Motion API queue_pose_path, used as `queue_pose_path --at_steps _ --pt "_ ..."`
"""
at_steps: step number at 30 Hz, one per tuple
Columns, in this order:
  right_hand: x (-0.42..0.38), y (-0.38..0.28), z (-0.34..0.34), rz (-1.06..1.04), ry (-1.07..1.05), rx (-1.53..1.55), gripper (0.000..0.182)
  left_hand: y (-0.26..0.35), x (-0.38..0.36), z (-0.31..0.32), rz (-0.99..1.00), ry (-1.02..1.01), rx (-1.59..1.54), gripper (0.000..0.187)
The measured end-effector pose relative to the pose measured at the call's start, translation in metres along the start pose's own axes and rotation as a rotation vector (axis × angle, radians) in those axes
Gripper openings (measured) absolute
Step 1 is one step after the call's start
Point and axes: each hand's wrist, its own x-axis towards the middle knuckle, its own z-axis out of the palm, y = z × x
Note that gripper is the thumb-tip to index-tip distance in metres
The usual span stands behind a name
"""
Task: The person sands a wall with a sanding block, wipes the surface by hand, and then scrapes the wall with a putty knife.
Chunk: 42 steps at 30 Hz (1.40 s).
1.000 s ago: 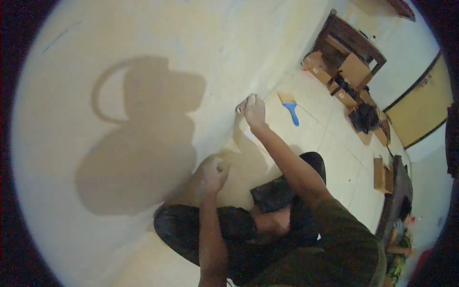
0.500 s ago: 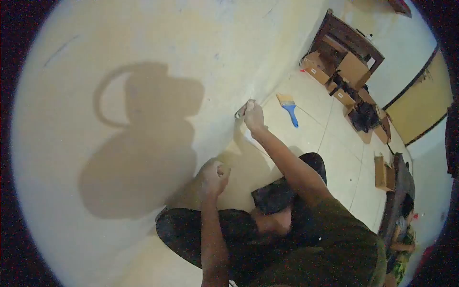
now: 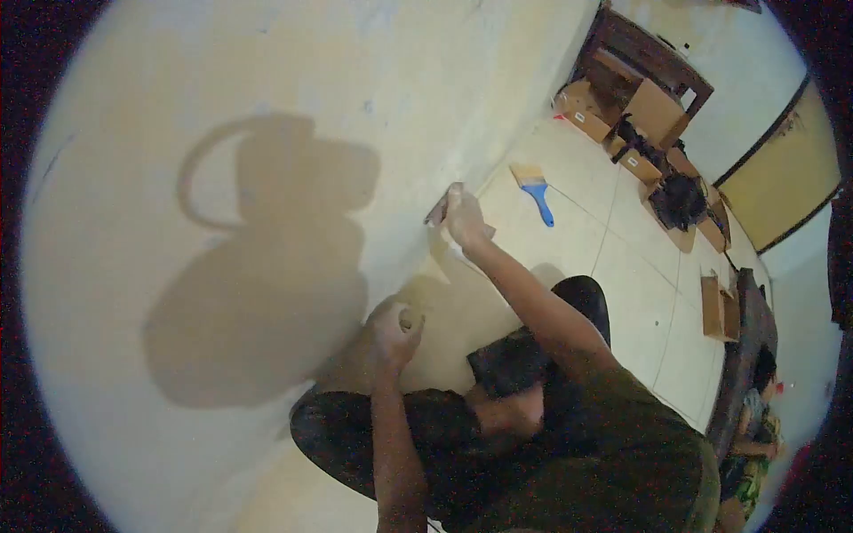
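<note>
My right hand [image 3: 463, 217] is closed round a small flat piece, too small to name, held against the lower part of the pale wall [image 3: 426, 107]. Lower down, my left hand [image 3: 397, 330] has its fingers curled beside the wall; whatever they hold, if anything, cannot be made out. A brush [image 3: 537, 194] with a blue handle and pale bristles lies on the tiled floor, to the right of my right hand. Shadows of my head and body fall on the wall.
Open cardboard boxes [image 3: 658, 115] with dark items stand near a dark wooden piece of furniture [image 3: 644, 40]. Another box [image 3: 718, 307] is at the right. A person [image 3: 755, 426] shows at the far right edge. My folded legs [image 3: 391, 435] are below my hands.
My right hand has shifted slightly left along the wall and turned a little. My left hand is nearly in place. The view has shifted slightly.
</note>
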Motion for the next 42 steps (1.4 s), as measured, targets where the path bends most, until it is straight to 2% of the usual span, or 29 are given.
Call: queue_pose_path --at_steps 2,3,6,7,8,10,12,17,19,20,22,23,25,29,31,32,34,35,37,39,42 --pt "-0.031 -0.045 -0.008 0.006 -0.045 0.051 0.053 -0.012 0.002 0.014 -0.002 0.022 -0.042 0.034" --pt "-0.023 -0.020 0.006 -0.012 0.080 0.007 0.053 -0.018 0.000 0.018 -0.007 0.024 -0.046 0.034" --pt "-0.019 -0.016 0.015 0.030 0.130 0.047 0.054 -0.002 -0.004 0.007 -0.069 -0.003 -0.041 0.035" --pt "-0.024 -0.017 0.017 -0.103 0.108 -0.011 0.049 0.005 -0.004 0.002 -0.098 -0.021 -0.038 0.036" --pt "-0.033 -0.017 0.020 -0.234 0.080 -0.073 0.045 -0.001 -0.003 0.004 -0.028 -0.002 -0.010 0.037" --pt "-0.042 -0.033 0.015 -0.275 0.026 -0.080 0.035 -0.017 0.005 0.013 0.113 0.032 0.035 0.038" --pt "-0.050 -0.057 0.007 -0.102 -0.025 0.053 0.022 -0.003 0.004 0.006 0.022 0.009 0.052 0.038" --pt "-0.052 -0.028 0.029 -0.345 0.064 -0.190 0.011 -0.026 -0.002 0.018 -0.030 0.013 -0.034 0.039" --pt "-0.046 -0.029 0.023 -0.243 0.071 -0.137 0.014 -0.025 -0.003 0.020 -0.078 -0.065 -0.041 0.042" --pt "-0.032 -0.034 0.018 -0.091 0.077 -0.036 0.019 -0.024 -0.003 0.021 -0.109 -0.081 -0.042 0.043" --pt "-0.025 -0.027 0.017 -0.099 0.059 -0.053 0.026 -0.019 -0.001 0.016 -0.168 -0.103 -0.036 0.046" --pt "-0.029 -0.017 0.022 -0.259 0.033 -0.173 0.028 -0.017 0.001 0.012 -0.158 -0.118 -0.016 0.047" --pt "-0.036 -0.018 0.029 -0.411 0.003 -0.262 0.030 -0.010 0.002 0.004 -0.145 -0.145 0.028 0.048" --pt "-0.017 0.016 0.040 -0.291 0.076 -0.248 0.032 0.008 -0.005 -0.006 -0.112 -0.074 0.035 0.048" --pt "-0.024 -0.003 0.031 -0.161 0.032 -0.146 0.034 0.013 -0.006 -0.010 -0.174 -0.098 0.011 0.049" --pt "-0.032 -0.019 0.022 -0.084 -0.048 -0.022 0.035 0.005 -0.001 -0.008 -0.116 -0.085 0.025 0.049" --pt "-0.038 -0.022 0.019 -0.100 -0.092 -0.026 0.035 -0.005 0.000 0.000 -0.074 -0.088 0.025 0.049" --pt "-0.034 -0.008 0.027 -0.203 -0.043 -0.141 0.037 -0.009 -0.001 0.005 -0.083 -0.098 0.017 0.049" --pt "-0.035 -0.020 0.026 -0.182 0.039 -0.157 0.045 0.012 -0.002 -0.007 -0.205 -0.130 -0.016 0.049" --pt "-0.034 -0.037 0.020 0.082 0.096 0.033 0.055 -0.006 -0.006 0.002 -0.132 -0.102 0.008 0.050" --pt "-0.013 0.005 0.038 -0.104 0.262 -0.043 0.053 -0.010 -0.006 0.005 -0.066 -0.055 0.040 0.051"
